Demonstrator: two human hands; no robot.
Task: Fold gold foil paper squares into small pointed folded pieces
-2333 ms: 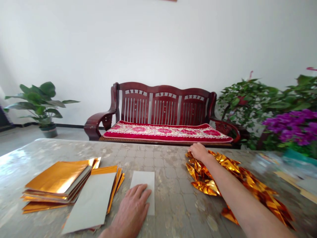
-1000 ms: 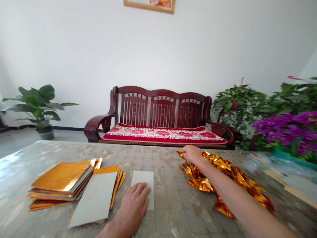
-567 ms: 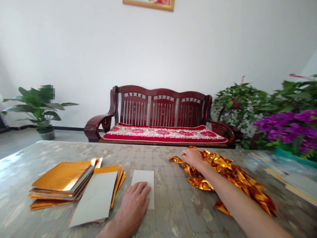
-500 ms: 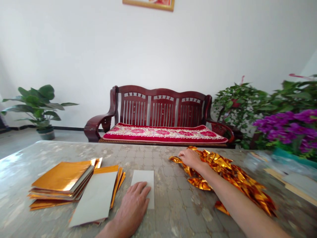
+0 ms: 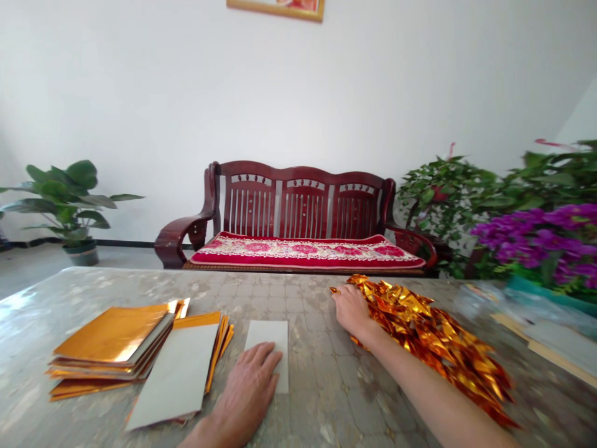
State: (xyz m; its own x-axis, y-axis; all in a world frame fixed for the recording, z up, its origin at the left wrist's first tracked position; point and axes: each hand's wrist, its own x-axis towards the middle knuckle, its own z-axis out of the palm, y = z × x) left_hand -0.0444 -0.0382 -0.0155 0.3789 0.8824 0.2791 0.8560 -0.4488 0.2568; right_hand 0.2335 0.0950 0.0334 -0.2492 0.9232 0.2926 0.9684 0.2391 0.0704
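Where left hand (image 5: 248, 387) rests, grey sheet (image 5: 268, 332) lies beneath.

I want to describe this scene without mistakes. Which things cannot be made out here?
Head view:
Small grey card: partly covered by the left hand.
Gold foil: the back of the right hand hides any grip.
Framed picture: top cut off by the upper edge.
Clear plastic: too blurred to identify contents.

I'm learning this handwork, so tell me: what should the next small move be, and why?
Probably a gentle rightward nudge by the right hand into the heap of crumpled, shiny orange-gold foil pieces: the hand is at the heap's left edge, and one foil tip pokes out beyond it.
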